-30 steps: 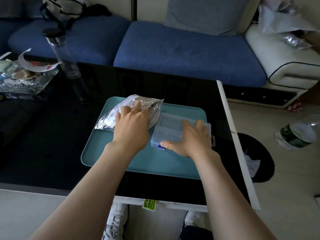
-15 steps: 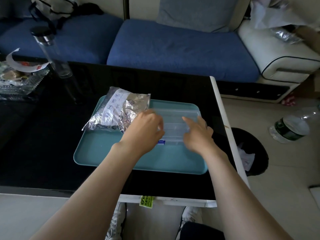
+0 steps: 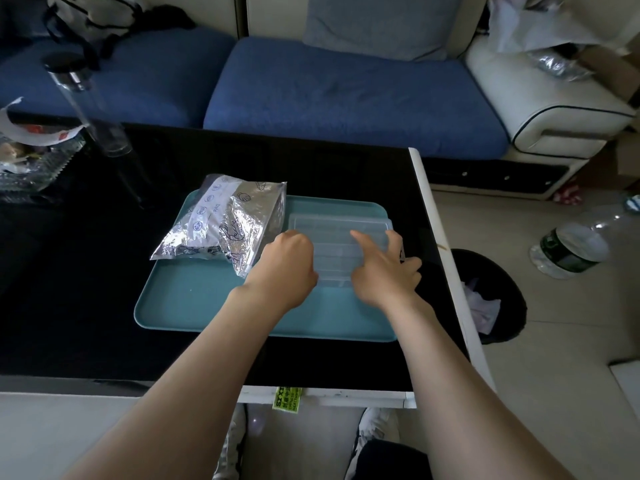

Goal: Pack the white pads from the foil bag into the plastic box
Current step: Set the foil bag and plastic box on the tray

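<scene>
On the teal tray, my right hand clasps the right end of the clear plastic box, index finger laid straight across its closed lid. My left hand is curled at the box's left edge, fingers hidden, so I cannot tell whether it grips. The foil bag lies across the tray's far left corner, just beside the box.

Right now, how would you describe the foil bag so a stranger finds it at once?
On the black table lies a teal tray. The foil bag rests on its far left corner, beside the clear plastic box. Unlike the box, it is crinkled, shiny silver.
</scene>
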`<state>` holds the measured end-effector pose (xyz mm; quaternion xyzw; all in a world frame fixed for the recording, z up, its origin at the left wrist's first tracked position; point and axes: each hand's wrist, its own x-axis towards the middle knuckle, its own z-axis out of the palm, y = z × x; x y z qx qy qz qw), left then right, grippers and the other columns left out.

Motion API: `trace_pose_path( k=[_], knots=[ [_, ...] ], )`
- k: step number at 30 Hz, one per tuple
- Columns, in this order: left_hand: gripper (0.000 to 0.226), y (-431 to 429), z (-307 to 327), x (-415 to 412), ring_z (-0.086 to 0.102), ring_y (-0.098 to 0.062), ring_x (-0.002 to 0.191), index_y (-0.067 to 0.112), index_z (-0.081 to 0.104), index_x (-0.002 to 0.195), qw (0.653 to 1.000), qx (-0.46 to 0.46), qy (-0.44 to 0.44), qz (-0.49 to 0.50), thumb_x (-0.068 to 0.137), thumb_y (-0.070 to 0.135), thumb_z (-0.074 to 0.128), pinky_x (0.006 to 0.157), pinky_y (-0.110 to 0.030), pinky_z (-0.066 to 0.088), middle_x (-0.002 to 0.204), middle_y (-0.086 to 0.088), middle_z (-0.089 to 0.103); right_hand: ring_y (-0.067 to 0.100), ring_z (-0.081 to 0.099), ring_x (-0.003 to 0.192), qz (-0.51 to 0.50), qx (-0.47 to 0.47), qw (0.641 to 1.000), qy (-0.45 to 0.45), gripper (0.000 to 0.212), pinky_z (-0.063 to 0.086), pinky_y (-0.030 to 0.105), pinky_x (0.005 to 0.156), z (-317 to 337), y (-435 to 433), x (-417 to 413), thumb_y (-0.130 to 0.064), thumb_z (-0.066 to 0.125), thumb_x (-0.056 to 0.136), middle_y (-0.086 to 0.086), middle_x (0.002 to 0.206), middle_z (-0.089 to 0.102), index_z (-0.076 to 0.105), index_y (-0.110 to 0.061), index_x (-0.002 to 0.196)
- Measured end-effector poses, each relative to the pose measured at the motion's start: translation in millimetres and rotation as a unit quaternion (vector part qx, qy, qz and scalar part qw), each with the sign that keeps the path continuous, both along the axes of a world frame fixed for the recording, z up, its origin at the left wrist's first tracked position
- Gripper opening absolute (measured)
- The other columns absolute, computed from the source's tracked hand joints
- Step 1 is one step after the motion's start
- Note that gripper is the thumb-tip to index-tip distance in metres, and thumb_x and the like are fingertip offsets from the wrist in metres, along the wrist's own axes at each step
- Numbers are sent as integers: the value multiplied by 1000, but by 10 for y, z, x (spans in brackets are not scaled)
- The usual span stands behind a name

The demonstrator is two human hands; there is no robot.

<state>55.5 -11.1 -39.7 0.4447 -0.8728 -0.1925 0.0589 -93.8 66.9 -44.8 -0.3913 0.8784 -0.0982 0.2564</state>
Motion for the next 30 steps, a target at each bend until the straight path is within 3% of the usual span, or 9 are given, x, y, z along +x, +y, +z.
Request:
trace_pose_path(
  k=[6,10,21,25,27,30],
  knots=[
    [10,-20,-1,4,63,-34,95,8,76,84,1000,-3,-1,-6,87,17,78,86,-44,55,108,-11,60,43,32,130,7,23,1000,16,88,27,48,114,-10,17,8,-9,50,94,-1,168,-13,13,-59,158],
    [9,-32,-20,5,63,-35,96,8,76,85,1000,-1,5,-10,87,17,77,86,-43,56,108,-10,61,47,32,131,14,22,1000,13,83,27,51,117,-14,-14,-14,-23,60,95,0,165,-7,16,-58,157],
    [11,-141,-92,63,64,-34,92,12,71,78,999,25,-8,-26,88,12,74,84,-47,59,103,-6,57,41,42,112,54,13,998,43,89,48,50,102,35,29,-64,-14,67,91,6,156,10,21,-50,158],
    [8,-101,-97,89,62,-36,115,8,75,90,997,50,-34,-56,89,16,75,96,-47,55,127,-12,52,36,36,105,56,6,997,46,90,51,50,97,2,26,-66,-11,67,92,6,156,9,20,-51,158],
    [9,-38,-89,85,59,-35,122,8,78,93,993,64,-52,-83,90,15,74,102,-49,52,135,-14,44,39,40,110,54,2,997,50,90,50,47,94,-3,18,-73,-10,68,93,6,155,11,21,-51,158],
    [10,-45,-39,83,66,-35,102,11,79,85,998,52,17,-38,88,17,72,94,-47,56,112,-12,61,43,44,119,45,3,998,49,90,49,51,101,24,-12,-59,-7,67,93,6,156,13,23,-51,159]
  ],
)
